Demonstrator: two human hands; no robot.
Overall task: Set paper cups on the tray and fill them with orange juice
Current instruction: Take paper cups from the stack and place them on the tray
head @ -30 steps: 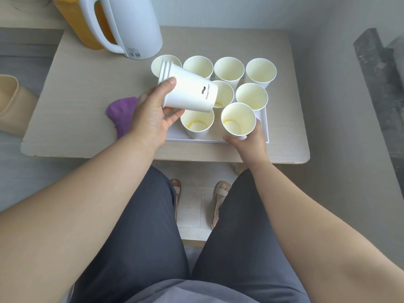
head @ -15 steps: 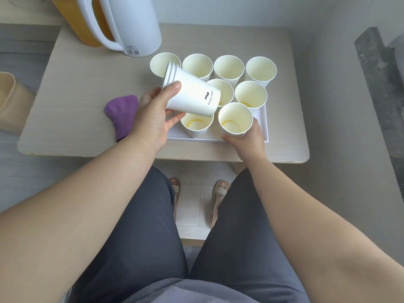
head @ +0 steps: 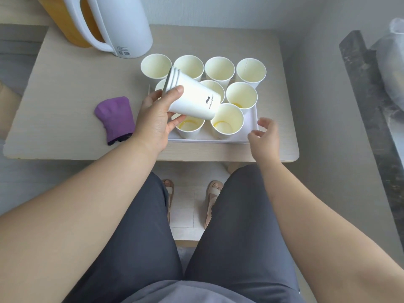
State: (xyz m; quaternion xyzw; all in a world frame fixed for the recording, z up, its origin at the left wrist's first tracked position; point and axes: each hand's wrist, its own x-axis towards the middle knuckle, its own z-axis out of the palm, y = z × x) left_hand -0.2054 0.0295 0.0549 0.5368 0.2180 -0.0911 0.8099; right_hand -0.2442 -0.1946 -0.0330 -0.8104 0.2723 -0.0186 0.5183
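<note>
- Head view: the near-right cup (head: 227, 121) stands upright by itself at the near edge of the tray (head: 207, 141), with nothing touching it.
- Half a second ago the right hand (head: 265, 136) was cupped round that cup. Now it has let go and drawn off to the tray's near right corner, fingers loosely spread and holding nothing.
- I take that as one more cup placed, and the hand is free for the next one.
- Beside it at the near edge stands the near-left cup (head: 190, 127). Seven more stand in rows behind, toward the far edge, one partly hidden, making nine upright as far as I can count.
- A thin yellow ring shows in the bottoms of the three nearest. None looks filled, so the pouring seems to lie ahead.
- The left hand (head: 156, 119) grips a stack of cups (head: 192, 99), thumb over the side near the rims and fingers curled beneath.
- The stack is tilted on its side over the tray's left half, its base pointing toward the near-right cup.
- The tray sits right of centre on the tabletop (head: 65, 84), close to its near edge.
- A white jug (head: 126, 22) stands at the tabletop's far edge, left of the tray, with orange showing behind its handle.
- A purple cloth (head: 114, 119) lies to the tray's left, just beside the left wrist.
</note>
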